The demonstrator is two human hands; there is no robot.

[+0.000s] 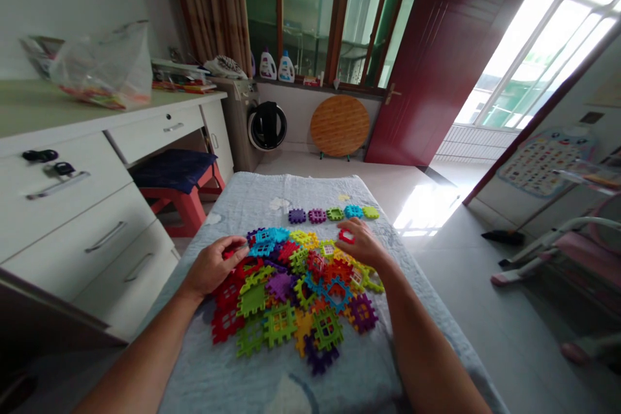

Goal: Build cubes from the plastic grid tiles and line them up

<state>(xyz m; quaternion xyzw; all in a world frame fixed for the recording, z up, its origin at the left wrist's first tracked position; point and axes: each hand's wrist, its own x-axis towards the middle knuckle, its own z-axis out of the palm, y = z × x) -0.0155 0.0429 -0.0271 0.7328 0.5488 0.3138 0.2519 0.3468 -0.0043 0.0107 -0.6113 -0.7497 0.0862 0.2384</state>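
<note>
A heap of colourful notched plastic pieces [280, 286] lies on a cloth-covered table [252, 197]. My left hand [212, 265] rests at the heap's left edge, fingers curved and apart, beside red and blue pieces. Over the right side of the heap, my right hand [361, 242] holds a small red frame piece [346, 236] between thumb and fingers. Beyond the heap stands a row of several pieces: a dark purple one [297, 215], a light purple one [317, 215], a green one [334, 213], a blue one [353, 211] and a lime one [371, 212].
A white desk [116, 118] with a plastic bag [107, 71] stands at the left, with a red stool [187, 207] beside it. Behind are a washing machine [242, 116], a round wooden board [339, 125] and a red door [436, 58]. A pink chair [587, 246] is at the right.
</note>
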